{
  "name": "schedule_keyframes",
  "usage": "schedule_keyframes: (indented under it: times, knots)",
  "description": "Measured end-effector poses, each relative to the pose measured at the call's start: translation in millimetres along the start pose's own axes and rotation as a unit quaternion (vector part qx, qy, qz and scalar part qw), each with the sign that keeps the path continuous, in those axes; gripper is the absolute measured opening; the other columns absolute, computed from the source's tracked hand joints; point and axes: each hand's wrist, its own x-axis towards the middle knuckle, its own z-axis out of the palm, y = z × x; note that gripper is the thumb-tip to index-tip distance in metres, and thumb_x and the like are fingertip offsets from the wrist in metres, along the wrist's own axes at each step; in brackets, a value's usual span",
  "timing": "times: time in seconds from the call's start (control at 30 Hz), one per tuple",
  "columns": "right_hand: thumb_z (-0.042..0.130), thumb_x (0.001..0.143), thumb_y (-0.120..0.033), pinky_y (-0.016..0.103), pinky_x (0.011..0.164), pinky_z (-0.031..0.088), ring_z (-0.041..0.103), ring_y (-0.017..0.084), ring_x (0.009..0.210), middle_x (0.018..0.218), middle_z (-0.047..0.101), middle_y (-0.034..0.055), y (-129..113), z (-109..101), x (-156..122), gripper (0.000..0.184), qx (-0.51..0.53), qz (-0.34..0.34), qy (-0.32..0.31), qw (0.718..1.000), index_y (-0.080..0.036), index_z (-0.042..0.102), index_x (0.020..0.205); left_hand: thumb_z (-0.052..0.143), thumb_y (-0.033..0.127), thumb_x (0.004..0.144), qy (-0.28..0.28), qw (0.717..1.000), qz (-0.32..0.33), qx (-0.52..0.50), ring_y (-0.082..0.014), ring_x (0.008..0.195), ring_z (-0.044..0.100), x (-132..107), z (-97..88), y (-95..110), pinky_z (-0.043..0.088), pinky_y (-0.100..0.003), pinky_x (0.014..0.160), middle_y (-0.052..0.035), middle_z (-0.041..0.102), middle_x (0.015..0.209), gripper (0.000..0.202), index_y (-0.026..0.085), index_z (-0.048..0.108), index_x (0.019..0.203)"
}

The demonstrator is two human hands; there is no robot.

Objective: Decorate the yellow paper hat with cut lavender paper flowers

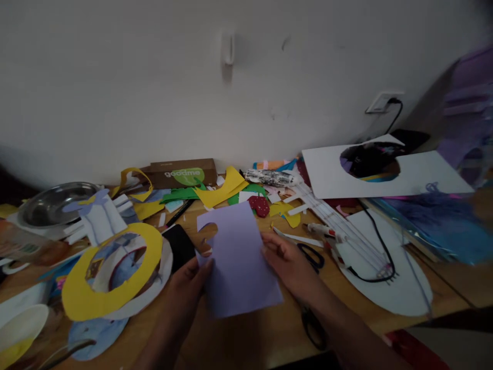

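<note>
A sheet of purple paper (pixel 241 262) is held up over the wooden table, with curved pieces cut out of its upper left side. My left hand (pixel 190 280) pinches its left edge below the cutouts, thumb on the front. Along the right edge, my right hand (pixel 287 259) grips the same sheet, its fingertips partly behind it. Black-handled scissors (pixel 314 329) lie partly under my right forearm. Another dark scissor handle (pixel 311 257) shows just beyond my right hand. A black flat object (pixel 179 249) rests left of the sheet.
Yellow and white paper rings (pixel 150 241) lie at left, near a metal bowl (pixel 57 203). Paper scraps (pixel 221 190) and a brown box (pixel 185 173) line the wall. At right are a glue gun (pixel 327 231), its black cord, and a white board with a hole (pixel 323 174).
</note>
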Motion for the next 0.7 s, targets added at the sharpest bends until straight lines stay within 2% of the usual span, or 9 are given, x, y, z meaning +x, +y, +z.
schedule_keyframes:
  times: [0.03, 0.1, 0.17, 0.23, 0.4, 0.5, 0.57, 0.63, 0.7]
  knots:
    - [0.048, 0.095, -0.027, 0.031, 0.070, 0.060, 0.074, 0.020, 0.082, 0.097, 0.077, 0.0075, 6, 0, -6, 0.031, -0.085, -0.010, -0.010, 0.996, -0.023, 0.065, 0.120, 0.085, 0.046, 0.066, 0.018, 1.000, -0.004, 0.003, -0.0149, 0.066, 0.065, -2, -6.3, 0, 0.050, -0.023, 0.062, -0.0030, 0.076, 0.081, 0.049, 0.017, 0.072, 0.103]
    - [0.046, 0.097, -0.022, 0.037, 0.080, 0.059, 0.072, 0.024, 0.095, 0.109, 0.074, 0.0115, 16, -2, -17, 0.031, -0.263, -0.036, -0.018, 0.964, -0.021, 0.063, 0.123, 0.087, 0.049, 0.060, 0.061, 0.998, -0.011, 0.030, -0.0155, 0.065, 0.064, -5, -21.6, -3, 0.051, -0.023, 0.060, -0.0020, 0.075, 0.078, 0.055, 0.017, 0.072, 0.103]
    - [0.046, 0.094, -0.015, 0.048, 0.089, 0.055, 0.068, 0.031, 0.102, 0.109, 0.072, 0.0163, 22, -4, -28, 0.029, -0.371, -0.042, -0.004, 0.928, -0.016, 0.067, 0.113, 0.085, 0.054, 0.059, 0.111, 0.990, -0.008, 0.083, -0.0177, 0.065, 0.066, -7, -36.2, -10, 0.051, -0.024, 0.057, -0.0023, 0.075, 0.077, 0.060, 0.017, 0.072, 0.104]
    - [0.046, 0.090, -0.009, 0.054, 0.089, 0.052, 0.066, 0.035, 0.100, 0.104, 0.071, 0.0186, 28, -6, -39, 0.028, -0.414, -0.035, -0.008, 0.910, -0.013, 0.070, 0.105, 0.082, 0.058, 0.062, 0.140, 0.982, -0.002, 0.126, -0.0230, 0.074, 0.070, -9, -45.2, -18, 0.054, -0.027, 0.059, -0.0044, 0.076, 0.083, 0.059, 0.018, 0.072, 0.106]
    - [0.048, 0.090, -0.005, 0.044, 0.092, 0.054, 0.064, 0.030, 0.109, 0.120, 0.068, 0.0163, 36, -12, -55, 0.033, -0.549, -0.066, -0.046, 0.832, -0.015, 0.067, 0.115, 0.085, 0.045, 0.060, 0.105, 0.989, -0.032, 0.100, -0.0326, 0.097, 0.073, -16, -44.2, -32, 0.061, -0.038, 0.076, -0.0088, 0.078, 0.101, 0.057, 0.022, 0.068, 0.109]
    - [0.046, 0.092, -0.005, 0.046, 0.092, 0.054, 0.065, 0.031, 0.109, 0.119, 0.068, 0.0154, 33, -23, -56, 0.037, -0.570, -0.019, -0.053, 0.820, -0.016, 0.065, 0.122, 0.089, 0.038, 0.052, 0.090, 0.989, -0.055, 0.102, -0.0339, 0.090, 0.074, -23, -43.7, -47, 0.062, -0.043, 0.075, -0.0101, 0.079, 0.096, 0.065, 0.023, 0.063, 0.110]
    - [0.044, 0.091, -0.003, 0.045, 0.087, 0.056, 0.068, 0.031, 0.104, 0.115, 0.070, 0.0152, 31, -32, -57, 0.042, -0.577, 0.030, -0.069, 0.813, -0.017, 0.063, 0.126, 0.091, 0.037, 0.048, 0.102, 0.988, -0.046, 0.106, -0.0329, 0.084, 0.075, -31, -46.6, -61, 0.062, -0.043, 0.074, -0.0092, 0.079, 0.088, 0.067, 0.023, 0.061, 0.107]
    - [0.041, 0.091, -0.002, 0.044, 0.083, 0.057, 0.070, 0.031, 0.101, 0.116, 0.070, 0.0163, 31, -38, -59, 0.045, -0.579, 0.076, -0.078, 0.808, -0.016, 0.063, 0.127, 0.090, 0.038, 0.050, 0.111, 0.987, -0.040, 0.112, -0.0311, 0.085, 0.074, -40, -50.9, -71, 0.061, -0.041, 0.077, -0.0088, 0.078, 0.087, 0.062, 0.023, 0.061, 0.103]
    - [0.038, 0.090, 0.000, 0.041, 0.077, 0.058, 0.072, 0.030, 0.096, 0.121, 0.068, 0.0181, 36, -42, -62, 0.048, -0.578, 0.115, -0.071, 0.805, -0.015, 0.060, 0.130, 0.087, 0.042, 0.056, 0.089, 0.985, -0.043, 0.141, -0.0300, 0.084, 0.074, -47, -55.6, -73, 0.061, -0.040, 0.077, -0.0090, 0.078, 0.087, 0.053, 0.022, 0.064, 0.099]
